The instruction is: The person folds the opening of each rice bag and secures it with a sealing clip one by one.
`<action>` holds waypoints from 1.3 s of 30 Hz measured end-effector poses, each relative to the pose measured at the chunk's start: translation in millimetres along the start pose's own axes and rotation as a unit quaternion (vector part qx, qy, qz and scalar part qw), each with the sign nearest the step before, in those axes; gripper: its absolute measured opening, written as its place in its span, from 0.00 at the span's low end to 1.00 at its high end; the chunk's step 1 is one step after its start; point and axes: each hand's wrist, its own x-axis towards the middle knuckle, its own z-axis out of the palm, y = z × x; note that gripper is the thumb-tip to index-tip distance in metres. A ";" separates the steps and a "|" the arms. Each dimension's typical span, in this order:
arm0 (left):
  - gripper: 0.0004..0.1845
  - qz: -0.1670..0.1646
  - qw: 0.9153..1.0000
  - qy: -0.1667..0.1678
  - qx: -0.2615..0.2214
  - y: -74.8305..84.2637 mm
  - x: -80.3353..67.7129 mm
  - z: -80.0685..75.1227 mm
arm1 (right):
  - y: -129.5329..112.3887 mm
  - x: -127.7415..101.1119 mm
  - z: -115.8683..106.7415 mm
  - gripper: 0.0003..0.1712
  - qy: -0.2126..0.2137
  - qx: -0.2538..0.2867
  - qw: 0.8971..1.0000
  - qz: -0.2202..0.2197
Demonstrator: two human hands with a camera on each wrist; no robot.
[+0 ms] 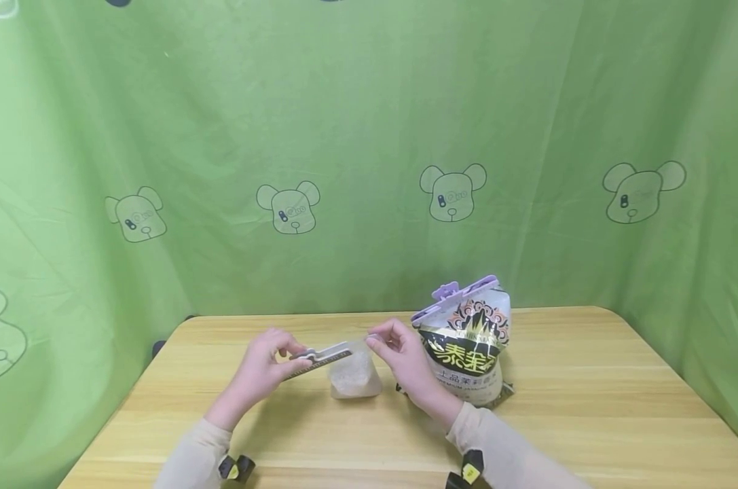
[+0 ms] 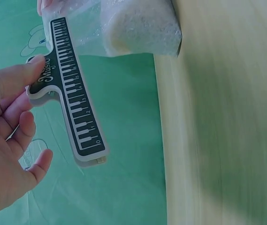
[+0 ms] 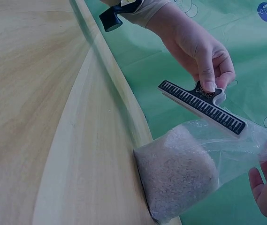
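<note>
My left hand (image 1: 261, 367) pinches the handle of a black-and-white bag clip (image 2: 79, 101) between thumb and fingers. Piano keys and small numbers are printed along the clip's long bar. A small clear plastic bag of rice (image 3: 175, 173) stands on the table between my hands. Its gathered top is pinched by my right hand (image 1: 408, 356), which holds the film up and stretched. In the right wrist view the clip's far end overlaps the upper film of the bag, above the rice.
Right behind my right hand stands a large printed rice packet (image 1: 466, 346), its top closed with a purple clip (image 1: 454, 300). Everything is on a light wooden table (image 1: 588, 407). A green curtain (image 1: 369, 122) with bear drawings hangs around the back and sides.
</note>
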 end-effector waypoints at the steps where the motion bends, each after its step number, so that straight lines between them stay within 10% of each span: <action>1: 0.10 -0.001 1.000 0.001 0.000 0.4 -0.1 0.9 | 0.1 0.1 0.0 0.10 0.000 -0.001 1.000 0.000; 17: 0.10 -0.008 1.000 0.004 -0.009 5.1 -0.6 2.9 | 0.2 0.1 0.7 0.10 0.000 -0.001 1.000 -0.004; 29: 0.11 0.045 0.997 0.057 -0.006 9.4 0.6 16.1 | 0.5 0.3 1.1 0.10 0.000 0.002 1.000 -0.005; 39: 0.11 -0.002 0.999 0.048 -0.015 14.4 -1.0 20.4 | -0.3 0.4 -0.6 0.10 -0.005 -0.010 1.000 -0.004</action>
